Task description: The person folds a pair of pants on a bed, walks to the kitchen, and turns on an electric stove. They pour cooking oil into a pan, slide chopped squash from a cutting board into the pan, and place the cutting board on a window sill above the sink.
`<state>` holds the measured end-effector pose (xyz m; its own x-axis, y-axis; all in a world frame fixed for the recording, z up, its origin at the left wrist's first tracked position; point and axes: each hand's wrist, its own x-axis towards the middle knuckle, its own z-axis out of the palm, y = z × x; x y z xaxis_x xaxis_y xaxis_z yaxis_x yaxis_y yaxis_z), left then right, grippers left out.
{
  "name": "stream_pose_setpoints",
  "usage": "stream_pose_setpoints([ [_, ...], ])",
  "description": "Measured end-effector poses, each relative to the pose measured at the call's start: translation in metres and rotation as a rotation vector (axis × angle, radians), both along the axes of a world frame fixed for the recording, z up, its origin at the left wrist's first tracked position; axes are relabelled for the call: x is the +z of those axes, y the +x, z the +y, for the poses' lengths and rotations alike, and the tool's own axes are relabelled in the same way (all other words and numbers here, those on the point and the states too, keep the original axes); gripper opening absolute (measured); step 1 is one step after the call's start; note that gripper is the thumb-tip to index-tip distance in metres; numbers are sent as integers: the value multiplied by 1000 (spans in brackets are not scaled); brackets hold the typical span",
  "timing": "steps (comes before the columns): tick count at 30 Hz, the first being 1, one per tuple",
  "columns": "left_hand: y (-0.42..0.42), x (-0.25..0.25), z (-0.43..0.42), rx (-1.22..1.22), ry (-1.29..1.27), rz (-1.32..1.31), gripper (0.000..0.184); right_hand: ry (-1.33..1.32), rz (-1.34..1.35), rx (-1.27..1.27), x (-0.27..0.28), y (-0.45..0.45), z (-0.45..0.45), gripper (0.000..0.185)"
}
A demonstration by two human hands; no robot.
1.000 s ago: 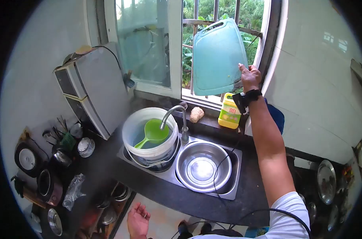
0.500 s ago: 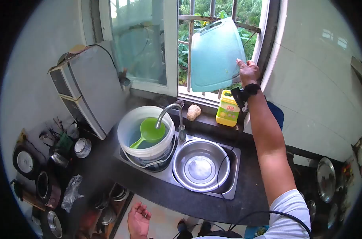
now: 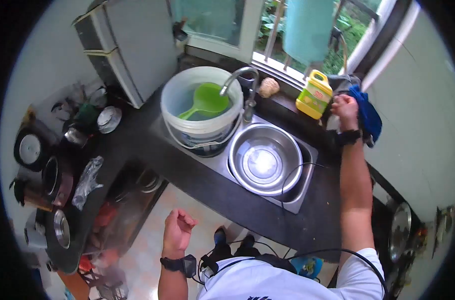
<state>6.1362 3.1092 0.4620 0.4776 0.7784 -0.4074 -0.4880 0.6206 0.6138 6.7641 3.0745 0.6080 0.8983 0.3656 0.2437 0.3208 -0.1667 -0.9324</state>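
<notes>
My right hand (image 3: pixel 345 111), with a black band on its wrist, is beside the yellow detergent jug (image 3: pixel 315 95) and in front of a blue cloth (image 3: pixel 366 115) near the window corner. Its fingers are curled closed; what they hold, if anything, I cannot make out. The light teal cutting board (image 3: pixel 308 30) hangs upright at the window bars, its top cut off by the frame. My left hand (image 3: pixel 179 230) is held low over the floor, loosely open with bent fingers and nothing in it.
A steel basin (image 3: pixel 265 159) sits in the sink (image 3: pixel 307 172). Left of it stands a white bucket (image 3: pixel 175 107) of water with a green ladle (image 3: pixel 210 100), under the faucet (image 3: pixel 251 95). Pots (image 3: pixel 57 180) and a small fridge (image 3: pixel 142 50) are at left. A dark cable crosses the sink.
My right hand has let go of the cutting board, which now hangs at the window, and has come down beside the jug. My view has tilted down; my left fingers are more bent.
</notes>
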Motion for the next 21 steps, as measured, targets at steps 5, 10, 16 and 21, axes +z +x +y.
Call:
stream_pose_setpoints([
  [5, 11, -34, 5, -205, 30, -128, 39, -58, 120, 286, -68, -149, -94, 13],
  [10, 67, -59, -4, -495, 83, -46, 36, -287, 510, 310, -140, -274, -213, 15],
  [16, 147, -3, -67, -905, 387, 30, 19, -257, 668, 118, -172, -360, -309, 17],
  [21, 179, -27, -127, -1101, 454, 2, 26, -118, 190, -124, -154, -381, -322, 31],
])
